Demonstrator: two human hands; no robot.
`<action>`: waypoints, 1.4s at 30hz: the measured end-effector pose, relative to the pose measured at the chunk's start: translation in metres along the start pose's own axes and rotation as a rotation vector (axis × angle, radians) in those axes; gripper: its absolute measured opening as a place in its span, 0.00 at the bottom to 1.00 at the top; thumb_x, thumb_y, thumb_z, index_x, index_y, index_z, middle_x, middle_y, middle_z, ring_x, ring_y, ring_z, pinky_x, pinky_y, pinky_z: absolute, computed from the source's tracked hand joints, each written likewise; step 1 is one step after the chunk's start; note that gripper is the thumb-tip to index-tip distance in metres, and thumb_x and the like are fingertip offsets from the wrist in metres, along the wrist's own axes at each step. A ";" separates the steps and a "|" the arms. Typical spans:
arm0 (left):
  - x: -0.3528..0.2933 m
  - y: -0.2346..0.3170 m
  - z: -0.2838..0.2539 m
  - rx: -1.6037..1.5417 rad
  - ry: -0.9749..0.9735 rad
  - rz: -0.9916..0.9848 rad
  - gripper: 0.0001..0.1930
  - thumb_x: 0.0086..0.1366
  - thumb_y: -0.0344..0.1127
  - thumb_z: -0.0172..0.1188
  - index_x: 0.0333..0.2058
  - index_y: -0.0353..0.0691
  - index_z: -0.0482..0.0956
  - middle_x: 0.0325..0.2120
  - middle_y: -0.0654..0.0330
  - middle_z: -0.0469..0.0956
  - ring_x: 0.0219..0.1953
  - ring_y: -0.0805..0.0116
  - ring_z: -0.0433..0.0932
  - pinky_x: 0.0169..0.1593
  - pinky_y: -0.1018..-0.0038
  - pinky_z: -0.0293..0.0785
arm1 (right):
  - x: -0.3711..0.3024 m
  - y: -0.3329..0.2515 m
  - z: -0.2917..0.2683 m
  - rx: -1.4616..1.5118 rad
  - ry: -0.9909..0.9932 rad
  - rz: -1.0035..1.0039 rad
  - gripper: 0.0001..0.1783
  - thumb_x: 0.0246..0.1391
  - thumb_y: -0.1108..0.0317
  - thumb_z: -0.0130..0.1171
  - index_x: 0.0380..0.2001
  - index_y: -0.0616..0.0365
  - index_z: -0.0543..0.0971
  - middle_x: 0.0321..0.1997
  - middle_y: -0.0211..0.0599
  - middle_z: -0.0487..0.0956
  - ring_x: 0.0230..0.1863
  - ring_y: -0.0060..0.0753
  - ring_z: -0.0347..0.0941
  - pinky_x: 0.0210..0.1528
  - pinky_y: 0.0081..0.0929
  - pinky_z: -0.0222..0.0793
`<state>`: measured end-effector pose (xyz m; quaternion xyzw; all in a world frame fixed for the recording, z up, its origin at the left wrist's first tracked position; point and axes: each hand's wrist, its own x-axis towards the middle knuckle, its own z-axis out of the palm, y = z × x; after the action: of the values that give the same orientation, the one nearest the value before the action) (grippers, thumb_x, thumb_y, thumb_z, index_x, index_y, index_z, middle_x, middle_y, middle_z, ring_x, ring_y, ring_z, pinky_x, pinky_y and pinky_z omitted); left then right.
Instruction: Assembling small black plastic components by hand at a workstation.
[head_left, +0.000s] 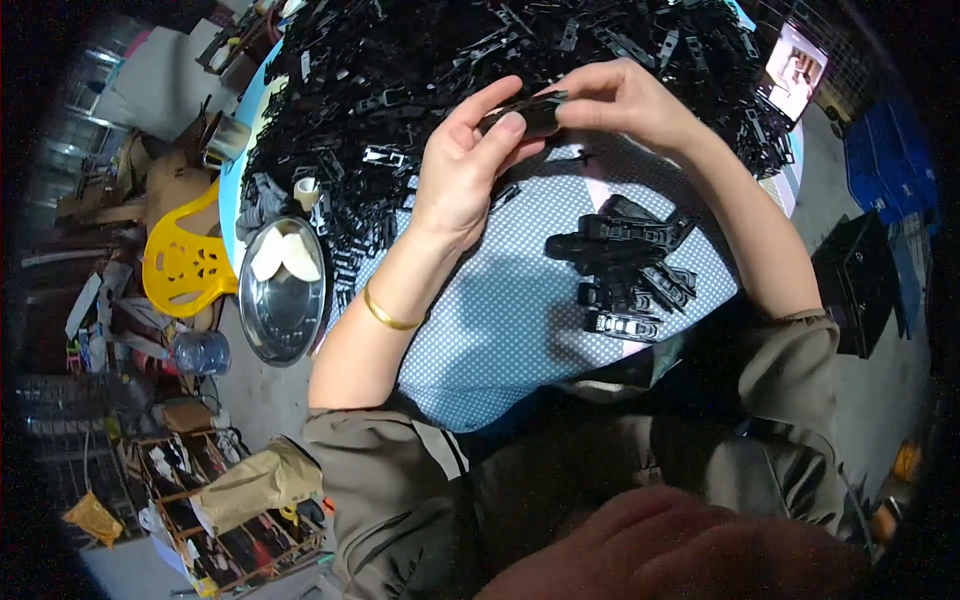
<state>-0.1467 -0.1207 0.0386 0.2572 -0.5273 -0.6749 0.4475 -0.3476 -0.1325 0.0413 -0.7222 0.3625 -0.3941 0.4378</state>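
Between my two hands, over the near edge of a heap of black plastic parts (440, 60), is a dark black plastic part (541, 120); its exact kind is hard to make out. My left hand (462, 170) holds it from the left, thumb on top and fingers around it. From the right, my right hand (625, 100) pinches its other end with thumb and fingertips. Below my right forearm, a smaller group of black plastic parts (625, 250) lies on the blue-and-white patterned cloth (490, 330).
A metal tray (280, 325) with white pieces sits at the table's left edge, near a tape roll (306, 190) and a metal cup (228, 136). A yellow chair (185, 262) stands left. A lit phone (795, 70) is propped at the far right, with blue crates (885, 160) beyond.
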 end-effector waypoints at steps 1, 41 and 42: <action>-0.001 -0.001 0.002 0.049 -0.039 0.065 0.21 0.60 0.27 0.51 0.52 0.30 0.62 0.40 0.56 0.73 0.39 0.73 0.74 0.44 0.79 0.72 | 0.001 0.001 -0.009 0.072 0.034 0.001 0.16 0.52 0.61 0.55 0.40 0.59 0.77 0.33 0.33 0.78 0.31 0.16 0.70 0.35 0.16 0.66; 0.018 0.013 -0.037 0.074 0.334 -0.080 0.09 0.63 0.37 0.49 0.31 0.36 0.70 0.20 0.64 0.69 0.16 0.80 0.65 0.18 0.84 0.63 | 0.008 0.003 0.069 -0.768 -0.244 -0.503 0.15 0.39 0.69 0.61 0.35 0.55 0.78 0.36 0.32 0.75 0.39 0.34 0.68 0.39 0.29 0.68; 0.017 0.011 -0.035 0.091 0.328 -0.080 0.10 0.63 0.38 0.48 0.30 0.37 0.70 0.18 0.66 0.68 0.16 0.82 0.65 0.18 0.85 0.62 | 0.009 0.002 0.069 -0.806 -0.264 -0.468 0.15 0.38 0.69 0.61 0.35 0.54 0.78 0.34 0.32 0.74 0.38 0.34 0.68 0.39 0.30 0.68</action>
<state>-0.1227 -0.1528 0.0402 0.4045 -0.4669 -0.6165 0.4881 -0.2828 -0.1166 0.0203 -0.9403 0.2555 -0.2150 0.0653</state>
